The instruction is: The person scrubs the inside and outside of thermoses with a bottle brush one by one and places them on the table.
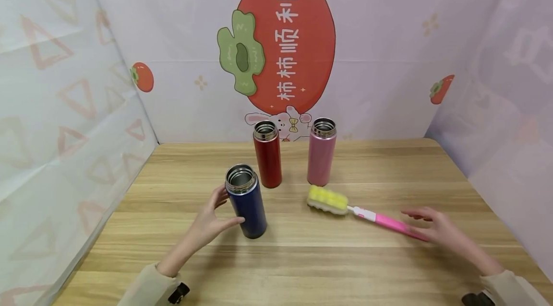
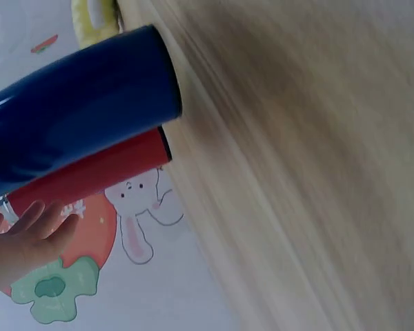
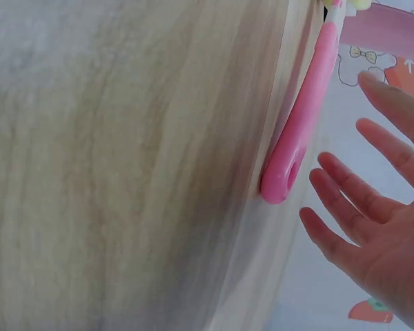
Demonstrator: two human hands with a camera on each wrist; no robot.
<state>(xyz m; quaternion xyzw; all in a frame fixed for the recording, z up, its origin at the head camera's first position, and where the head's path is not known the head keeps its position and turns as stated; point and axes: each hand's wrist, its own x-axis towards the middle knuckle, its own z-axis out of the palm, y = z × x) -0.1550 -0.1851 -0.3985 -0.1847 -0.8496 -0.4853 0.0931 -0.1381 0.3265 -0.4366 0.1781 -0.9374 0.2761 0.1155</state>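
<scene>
Farther back on the table (image 1: pixel 302 272) stand a red bottle (image 1: pixel 270 164) and a pink bottle (image 1: pixel 321 159). A blue bottle (image 1: pixel 250 212) is beside the loosely spread left hand (image 1: pixel 210 225), a brush (image 1: pixel 390 223) by the relaxed, unclenched right hand (image 1: pixel 439 230)

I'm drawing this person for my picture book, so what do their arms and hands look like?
Draw bare hands with no gloves, left and right. Both arms wear cream sleeves, the left sleeve and the right sleeve. Near each cuff is something black: a left black piece and a right black piece.
</scene>
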